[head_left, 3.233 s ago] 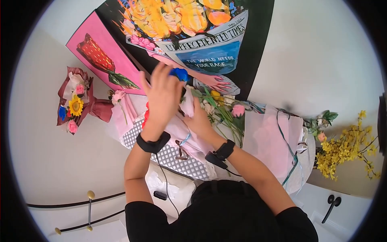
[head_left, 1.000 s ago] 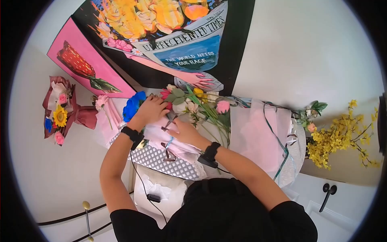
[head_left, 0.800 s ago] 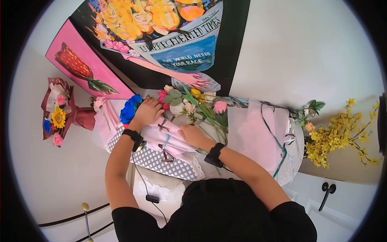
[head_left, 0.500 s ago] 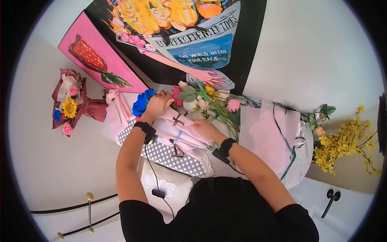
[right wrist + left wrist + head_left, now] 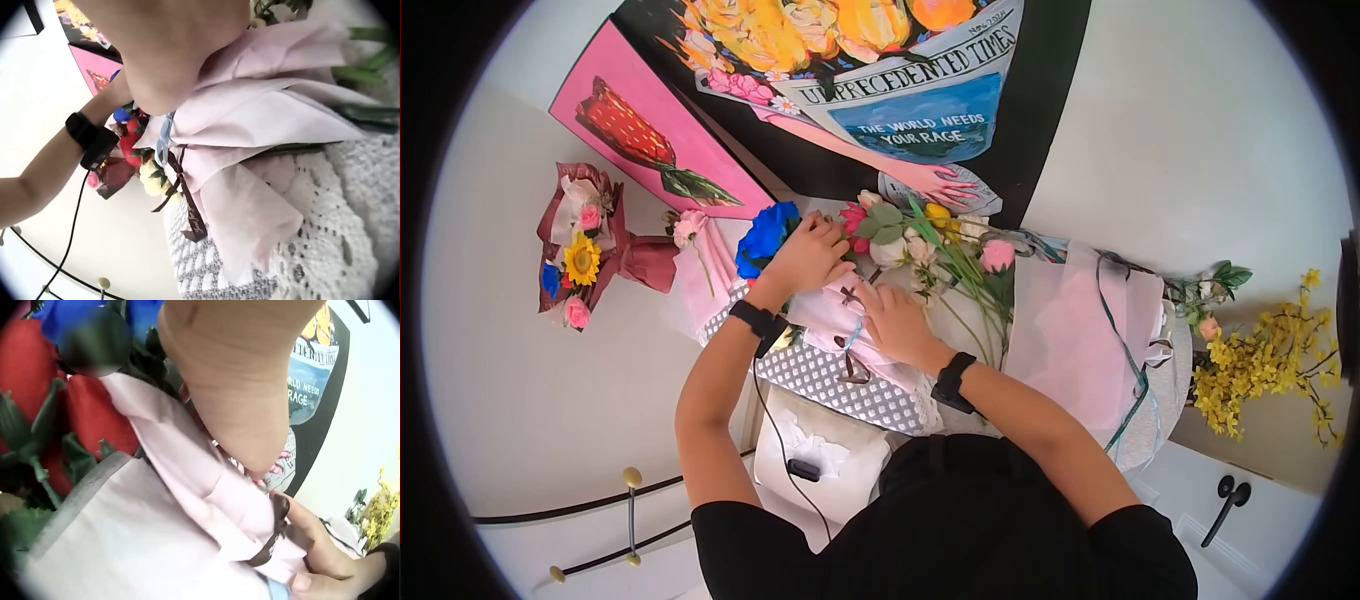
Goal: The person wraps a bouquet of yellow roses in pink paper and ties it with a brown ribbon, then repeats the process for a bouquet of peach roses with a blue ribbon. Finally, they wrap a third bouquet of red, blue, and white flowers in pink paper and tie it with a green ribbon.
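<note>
Desk (image 5: 855,395): patterned white cloth, carries all the work; centre of head view.
Loose wrap sheets (image 5: 1080,340): pale pink, w/ teal ribbon, at 3 o'clock of hands; unused.
Finished bouquet (image 5: 585,255): maroon wrap, sunflower; on the pale surface at 9 o'clock, well apart.
Loose stems (image 5: 960,265): pink, yellow, white heads at 1 o'clock of the hands, lying beside bouquet; apparently not yet added.
Pink-wrapped bouquet (image 5: 840,320): lies on desk under both hands; paper folded round stems, brown ribbon (image 5: 187,215) and blue one tied on. Judged: wrapping and tying mostly done, flower heads being arranged.
Blue flower (image 5: 765,235): at 11 o'clock end of bouquet, next to red roses (image 5: 87,415); appears seated in wrap.
Left hand (image 5: 810,255): at bouquet's open end, just beside blue flower; fingers bent onto flower heads and paper; whether the grip closes on anything, cannot tell.
Right hand (image 5: 895,320): fingers flat, relaxed, pressing wrap near ribbons; holds nothing.
</note>
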### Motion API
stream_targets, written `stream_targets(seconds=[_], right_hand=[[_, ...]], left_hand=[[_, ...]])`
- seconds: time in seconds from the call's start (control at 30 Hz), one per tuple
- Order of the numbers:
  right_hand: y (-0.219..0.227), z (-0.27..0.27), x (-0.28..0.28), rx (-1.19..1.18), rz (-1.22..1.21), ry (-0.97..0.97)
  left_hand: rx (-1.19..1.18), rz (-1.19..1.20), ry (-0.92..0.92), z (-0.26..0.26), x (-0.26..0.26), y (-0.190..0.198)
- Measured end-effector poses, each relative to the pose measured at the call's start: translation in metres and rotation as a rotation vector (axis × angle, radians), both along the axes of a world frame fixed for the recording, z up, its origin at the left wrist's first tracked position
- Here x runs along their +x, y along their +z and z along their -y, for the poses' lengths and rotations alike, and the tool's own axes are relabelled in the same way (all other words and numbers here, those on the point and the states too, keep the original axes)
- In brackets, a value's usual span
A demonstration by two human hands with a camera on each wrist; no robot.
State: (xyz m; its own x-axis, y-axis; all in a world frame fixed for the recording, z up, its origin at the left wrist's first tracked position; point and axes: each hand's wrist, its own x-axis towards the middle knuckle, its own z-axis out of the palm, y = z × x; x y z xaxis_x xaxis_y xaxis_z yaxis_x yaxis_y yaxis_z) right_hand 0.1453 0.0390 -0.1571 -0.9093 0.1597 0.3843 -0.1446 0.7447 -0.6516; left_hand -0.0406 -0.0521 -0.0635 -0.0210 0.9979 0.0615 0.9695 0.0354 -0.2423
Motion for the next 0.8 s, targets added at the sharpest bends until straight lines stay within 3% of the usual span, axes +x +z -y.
stream_targets(seconds=[0.07,0.2,0.27,0.37,0.43,0.8], right_hand=[[-0.002,0.006,-0.003,0.458,0.017,-0.035],[0.007,0.005,-0.006,0.44,0.032,-0.021],[0.008,0.001,-0.008,0.249,0.097,0.026],[0.0,-0.006,-0.013,0.028,0.073,0.048],[-0.003,-0.011,-0.016,0.032,0.062,0.056],[-0.001,-0.006,-0.014,0.271,0.049,0.015]], left_hand=[[0.008,-0.108,-0.042,0.009,-0.009,-0.018],[0.062,-0.03,-0.041,0.009,-0.011,-0.018],[0.104,-0.01,-0.072,0.01,-0.004,0.005],[-0.033,0.116,-0.17,0.015,0.001,0.025],[-0.193,0.077,-0.213,0.019,-0.003,0.026],[-0.158,-0.074,-0.185,0.028,0.0,0.005]])
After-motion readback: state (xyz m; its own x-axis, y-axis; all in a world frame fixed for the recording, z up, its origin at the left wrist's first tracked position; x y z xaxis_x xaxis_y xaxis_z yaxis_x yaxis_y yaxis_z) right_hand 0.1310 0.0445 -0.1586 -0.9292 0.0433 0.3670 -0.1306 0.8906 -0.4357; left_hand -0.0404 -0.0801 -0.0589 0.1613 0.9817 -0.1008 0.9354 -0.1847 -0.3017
